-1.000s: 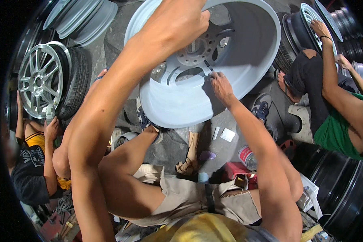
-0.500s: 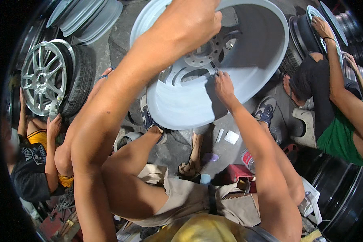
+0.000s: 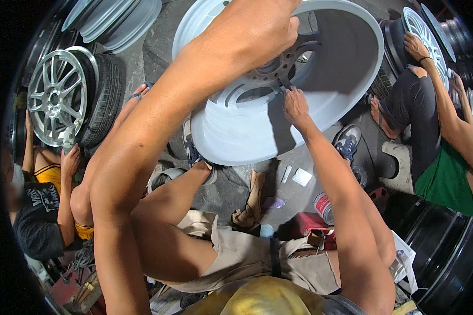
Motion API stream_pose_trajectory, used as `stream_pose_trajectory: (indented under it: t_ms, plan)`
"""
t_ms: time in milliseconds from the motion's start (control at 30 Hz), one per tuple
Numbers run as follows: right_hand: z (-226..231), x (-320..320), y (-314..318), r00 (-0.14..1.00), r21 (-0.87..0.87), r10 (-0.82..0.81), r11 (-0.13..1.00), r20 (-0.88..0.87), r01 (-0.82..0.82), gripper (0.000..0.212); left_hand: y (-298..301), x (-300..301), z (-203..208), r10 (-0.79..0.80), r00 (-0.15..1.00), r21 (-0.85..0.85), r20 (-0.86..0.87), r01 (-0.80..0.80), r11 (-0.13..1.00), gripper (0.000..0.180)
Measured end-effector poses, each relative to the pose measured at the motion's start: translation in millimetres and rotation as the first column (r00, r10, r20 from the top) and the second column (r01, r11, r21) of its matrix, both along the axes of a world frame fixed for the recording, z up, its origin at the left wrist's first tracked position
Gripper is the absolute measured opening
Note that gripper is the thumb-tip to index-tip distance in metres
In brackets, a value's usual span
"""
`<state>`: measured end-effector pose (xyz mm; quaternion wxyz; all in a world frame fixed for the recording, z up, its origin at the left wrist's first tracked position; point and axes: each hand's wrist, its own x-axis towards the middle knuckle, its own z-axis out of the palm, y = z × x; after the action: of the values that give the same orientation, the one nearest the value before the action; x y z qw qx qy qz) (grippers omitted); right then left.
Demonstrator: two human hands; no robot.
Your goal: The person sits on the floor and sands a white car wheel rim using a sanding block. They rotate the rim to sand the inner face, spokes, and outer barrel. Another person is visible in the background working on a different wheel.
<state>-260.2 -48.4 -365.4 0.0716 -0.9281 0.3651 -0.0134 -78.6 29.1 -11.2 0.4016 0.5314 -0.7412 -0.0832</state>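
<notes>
Hands on the pale grey wheel rim (image 3: pixel 320 100), top centre of frame: my left hand (image 3: pixel 257 31) curls closed over its upper edge, my right hand (image 3: pixel 295 102) pinches something small and dark at the spokes. Coating looks even; hub still bare, I judge. Small red-and-white can (image 3: pixel 323 207) lower right, contents hidden.
</notes>
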Motion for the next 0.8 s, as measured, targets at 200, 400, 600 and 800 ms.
stream_pose_trajectory:
  t_ms: [200, 400, 600, 800]
  plan:
    - [-1.9, -3.3, 53.7, 0.978, 0.141, 0.034, 0.988, 0.204, -0.064, 0.02, 7.7, 0.4, 9.8, 0.064, 0.998, 0.076, 0.022, -0.066, 0.995, 0.032]
    - [52.2, 77.4, 123.2, 0.749, 0.403, 0.015, 0.836, 0.662, -0.372, 0.024, 7.8, -4.7, 14.1, -0.015, 1.0, 0.059, -0.026, 0.016, 0.998, 0.033]
    - [64.3, 96.1, 153.0, 0.701, 0.64, -0.416, 0.765, 0.579, -0.075, 0.025, 4.8, -9.6, 4.2, 0.049, 0.997, 0.068, 0.053, -0.052, 0.996, 0.033]
    - [28.5, 120.5, 114.3, 0.719, 0.829, -0.615, 0.55, 0.323, 0.098, 0.026, 1.5, -15.4, 13.2, 0.028, 0.994, 0.0, 0.103, -0.028, 1.0, 0.032]
